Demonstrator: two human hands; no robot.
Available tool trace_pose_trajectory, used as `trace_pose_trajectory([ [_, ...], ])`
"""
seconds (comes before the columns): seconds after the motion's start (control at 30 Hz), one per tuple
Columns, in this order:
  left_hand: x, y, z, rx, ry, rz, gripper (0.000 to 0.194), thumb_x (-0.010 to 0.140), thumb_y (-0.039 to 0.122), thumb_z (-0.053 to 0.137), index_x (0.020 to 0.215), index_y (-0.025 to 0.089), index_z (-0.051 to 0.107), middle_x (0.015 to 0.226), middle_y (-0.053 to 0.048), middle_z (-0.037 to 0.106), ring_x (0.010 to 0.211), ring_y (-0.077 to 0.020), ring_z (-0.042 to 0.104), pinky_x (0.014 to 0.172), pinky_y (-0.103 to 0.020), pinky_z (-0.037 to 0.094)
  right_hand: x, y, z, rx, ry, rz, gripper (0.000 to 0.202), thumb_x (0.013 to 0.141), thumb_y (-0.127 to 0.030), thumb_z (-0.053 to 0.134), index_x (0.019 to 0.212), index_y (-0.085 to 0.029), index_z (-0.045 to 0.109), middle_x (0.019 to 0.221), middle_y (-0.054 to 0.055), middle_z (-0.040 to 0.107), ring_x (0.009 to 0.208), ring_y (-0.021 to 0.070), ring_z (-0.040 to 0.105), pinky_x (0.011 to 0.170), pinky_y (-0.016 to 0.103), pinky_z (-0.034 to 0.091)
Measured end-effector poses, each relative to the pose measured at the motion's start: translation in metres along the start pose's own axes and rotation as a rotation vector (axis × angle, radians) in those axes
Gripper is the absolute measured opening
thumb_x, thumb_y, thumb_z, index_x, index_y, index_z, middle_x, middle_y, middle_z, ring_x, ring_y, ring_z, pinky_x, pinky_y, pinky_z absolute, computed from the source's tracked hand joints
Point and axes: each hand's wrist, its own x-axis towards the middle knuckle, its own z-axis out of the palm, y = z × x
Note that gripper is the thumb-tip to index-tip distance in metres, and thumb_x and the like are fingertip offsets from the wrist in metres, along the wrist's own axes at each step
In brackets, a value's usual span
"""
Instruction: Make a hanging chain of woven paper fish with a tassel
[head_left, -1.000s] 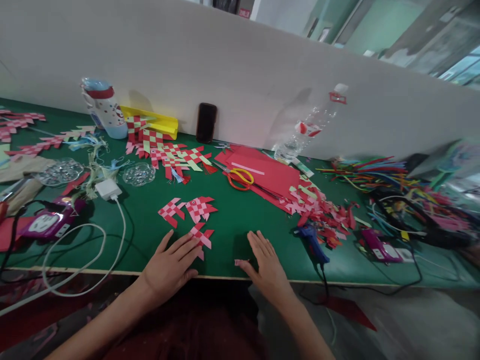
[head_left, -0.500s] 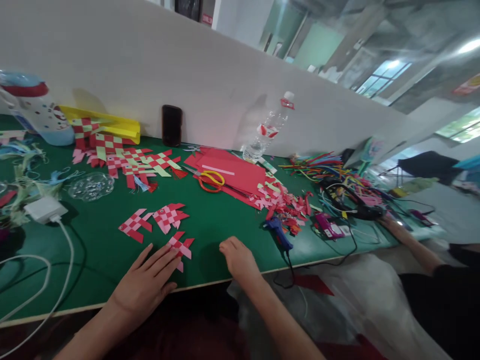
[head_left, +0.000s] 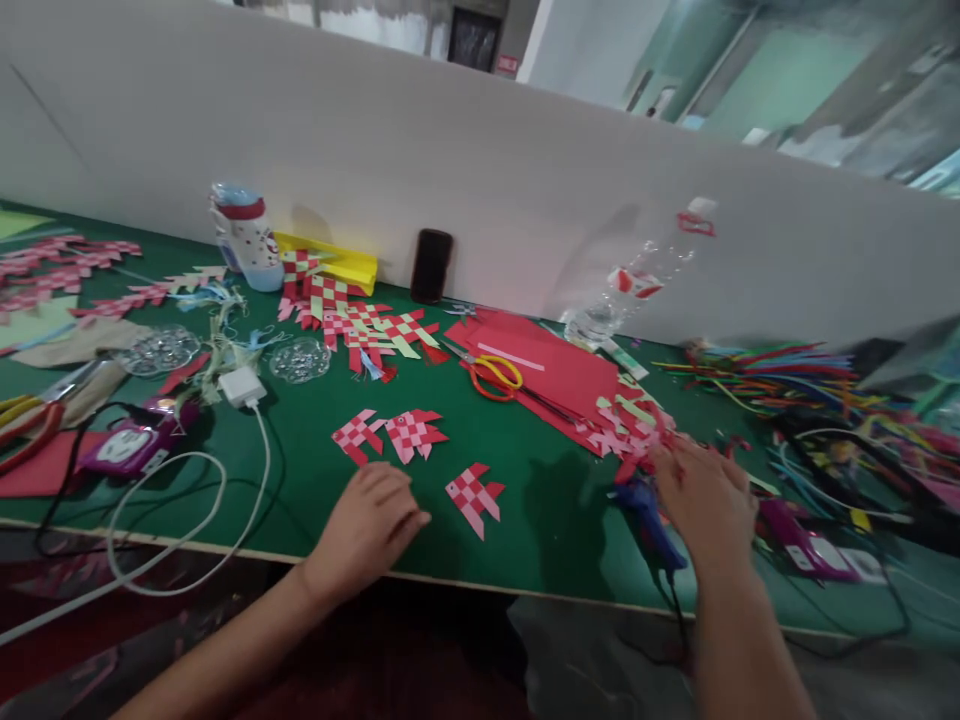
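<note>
Paper fish, woven in red and pink, are lying flat on the green table (head_left: 300, 500) in front of me: a small fish (head_left: 358, 435) and a wider fish (head_left: 414, 433) are sitting side by side, and a third fish (head_left: 475, 497) is resting between my hands, nearer the left. My left hand (head_left: 367, 520) is hovering or resting just below the first two, its fingers bending inward into a narrow grip; I cannot tell whether it is holding anything. My right hand (head_left: 701, 490) is reaching over the heap of paper scraps (head_left: 637, 425), palm down, and its fingertips are mostly hiding from view, so I cannot tell how wide that grip is or whether it is holding a scrap. Beside its wrist, the blue glue gun (head_left: 651, 525) is lying on the table. Farther back, scissors with red and yellow handles (head_left: 495, 377) are lying partly over the red paper sheets (head_left: 547, 365), and more woven fish (head_left: 352, 318) are piling up before a yellow tray (head_left: 337, 262).
</note>
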Motion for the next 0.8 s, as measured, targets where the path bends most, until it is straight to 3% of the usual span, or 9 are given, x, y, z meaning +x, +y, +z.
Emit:
trace_pose_trajectory([
  [0.07, -0.006, -0.024, -0.016, 0.09, 0.032, -0.142, 0.034, 0.098, 0.029, 0.042, 0.071, 0.019, 0.061, 0.075, -0.005, 0.065, 0.081, -0.02, 0.06, 0.085, -0.038, 0.047, -0.012, -0.028, 0.001, 0.066, 0.065, -0.002, 0.041, 0.092, -0.044, 0.04, 0.094, -0.016, 0.07, 0.102, 0.016, 0.07, 0.106, 0.0312, 0.059, 0.095, 0.05, 0.042],
  [0.17, -0.006, -0.057, -0.032, 0.195, 0.07, -0.248, 0.031, 0.096, 0.018, 0.034, 0.106, 0.017, 0.063, 0.101, -0.01, 0.067, 0.097, -0.024, 0.058, 0.09, -0.041, 0.046, -0.041, -0.099, -0.001, 0.228, 0.035, -0.136, 0.042, 0.091, -0.045, 0.045, 0.112, -0.013, 0.062, 0.118, 0.02, 0.063, 0.112, 0.0327, 0.056, 0.095, 0.051, 0.043],
  [0.27, 0.003, -0.08, -0.034, 0.291, 0.049, -0.334, 0.038, 0.094, 0.021, 0.038, 0.128, 0.015, 0.053, 0.122, -0.014, 0.06, 0.112, -0.0286, 0.054, 0.095, -0.043, 0.044, -0.082, -0.171, -0.003, 0.346, -0.184, -0.388, 0.04, 0.093, -0.039, 0.046, 0.127, -0.021, 0.056, 0.132, 0.015, 0.059, 0.13, 0.0319, 0.045, 0.101, 0.051, 0.039],
  [0.33, 0.01, -0.088, -0.031, 0.331, -0.02, -0.372, 0.039, 0.094, 0.026, 0.041, 0.127, 0.012, 0.054, 0.121, -0.017, 0.059, 0.113, -0.0313, 0.053, 0.094, -0.044, 0.044, -0.106, -0.197, -0.003, 0.317, -0.345, -0.549, 0.042, 0.093, -0.038, 0.048, 0.134, -0.029, 0.051, 0.143, 0.007, 0.051, 0.137, 0.0332, 0.037, 0.104, 0.055, 0.034],
  [0.4, 0.016, -0.092, -0.027, 0.355, -0.105, -0.397, 0.038, 0.094, 0.031, 0.043, 0.121, 0.009, 0.058, 0.116, -0.019, 0.061, 0.11, -0.0326, 0.054, 0.092, -0.045, 0.044, -0.119, -0.2, 0.002, 0.286, -0.41, -0.607, 0.044, 0.094, -0.038, 0.047, 0.137, -0.031, 0.049, 0.146, 0.005, 0.049, 0.136, 0.0335, 0.038, 0.105, 0.059, 0.03],
  [0.47, 0.022, -0.092, -0.025, 0.375, -0.161, -0.442, 0.036, 0.093, 0.035, 0.046, 0.114, 0.01, 0.062, 0.11, -0.018, 0.062, 0.107, -0.0326, 0.055, 0.089, -0.045, 0.045, -0.119, -0.184, 0.007, 0.247, -0.406, -0.566, 0.043, 0.094, -0.04, 0.046, 0.136, -0.032, 0.049, 0.145, 0.006, 0.051, 0.134, 0.0338, 0.042, 0.104, 0.062, 0.029],
  [0.63, 0.03, -0.082, -0.027, 0.372, -0.208, -0.56, 0.029, 0.089, 0.037, 0.052, 0.107, 0.016, 0.062, 0.11, -0.014, 0.061, 0.103, -0.0329, 0.054, 0.081, -0.043, 0.046, -0.087, -0.145, 0.01, 0.202, -0.181, -0.283, 0.034, 0.095, -0.043, 0.042, 0.108, -0.025, 0.068, 0.133, 0.013, 0.059, 0.129, 0.0366, 0.046, 0.097, 0.061, 0.038],
  [0.73, 0.034, -0.079, -0.028, 0.315, -0.218, -0.622, 0.026, 0.087, 0.035, 0.055, 0.105, 0.018, 0.06, 0.111, -0.013, 0.061, 0.105, -0.033, 0.053, 0.083, -0.043, 0.044, -0.066, -0.166, 0.006, 0.394, -0.113, -0.319, 0.031, 0.094, -0.036, 0.048, 0.073, -0.023, 0.066, 0.109, 0.01, 0.07, 0.119, 0.0295, 0.054, 0.099, 0.051, 0.042],
  [0.8, 0.035, -0.079, -0.028, 0.246, -0.209, -0.653, 0.023, 0.084, 0.032, 0.058, 0.103, 0.019, 0.057, 0.109, -0.011, 0.062, 0.106, -0.0322, 0.053, 0.085, -0.041, 0.044, -0.055, -0.196, 0.007, 0.524, -0.153, -0.359, 0.024, 0.093, -0.033, 0.051, 0.078, -0.022, 0.067, 0.108, 0.009, 0.07, 0.116, 0.026, 0.055, 0.099, 0.045, 0.044],
])
